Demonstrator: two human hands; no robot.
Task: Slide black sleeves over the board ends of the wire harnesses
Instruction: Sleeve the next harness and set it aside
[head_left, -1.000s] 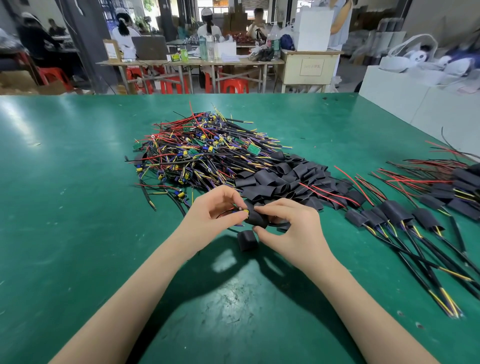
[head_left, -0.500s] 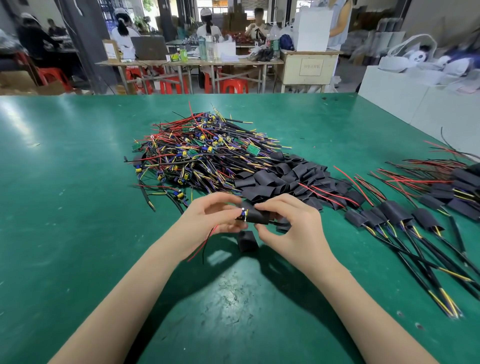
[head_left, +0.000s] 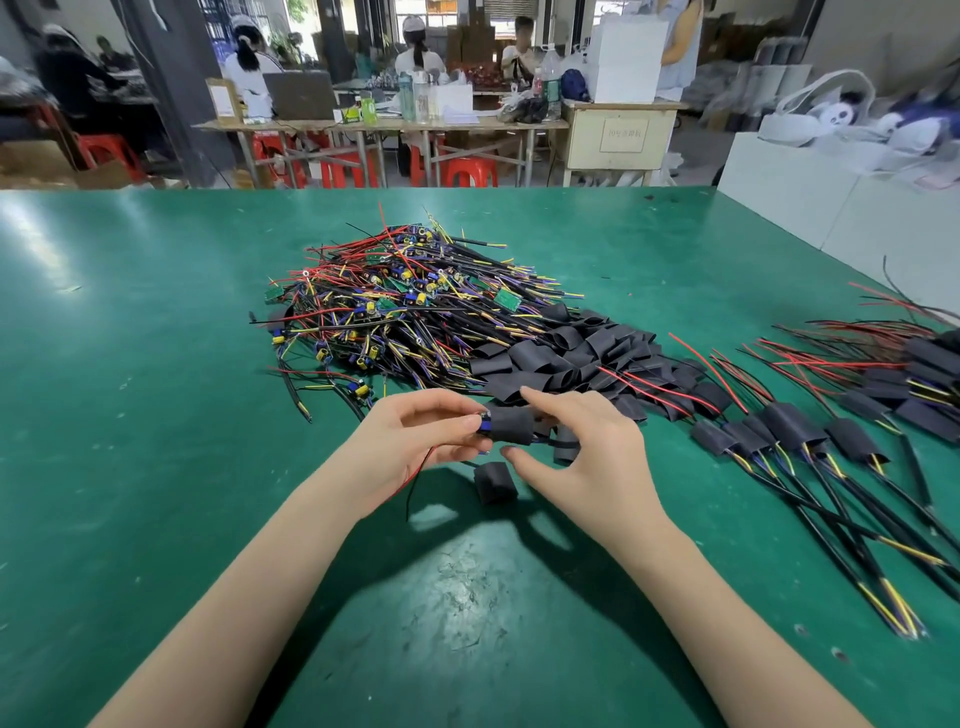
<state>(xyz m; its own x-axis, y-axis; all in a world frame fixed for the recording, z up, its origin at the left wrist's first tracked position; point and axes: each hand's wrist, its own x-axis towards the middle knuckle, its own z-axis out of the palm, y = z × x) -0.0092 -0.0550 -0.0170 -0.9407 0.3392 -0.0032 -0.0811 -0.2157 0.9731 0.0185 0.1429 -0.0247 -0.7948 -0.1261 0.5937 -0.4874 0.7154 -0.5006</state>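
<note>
- Your left hand (head_left: 415, 441) pinches the board end of a wire harness (head_left: 484, 422), its black sleeve (head_left: 511, 425) sticking out to the right of your fingertips.
- Your right hand (head_left: 582, 457) is spread wide around that sleeve; whether it touches, you cannot tell.
- 1 loose sleeve (head_left: 494, 482) lies on the green table (head_left: 130, 415) just below.

Green desk (head_left: 156, 415), scuffed pale in spots. On it the wire pile (head_left: 395, 306) runs red, black, yellow and purple, flecked with small green boards and blue-and-yellow parts. Black sleeves (head_left: 566, 353) heaped beside it. Red stools (head_left: 467, 171) behind, beige cabinet (head_left: 618, 140).
</note>
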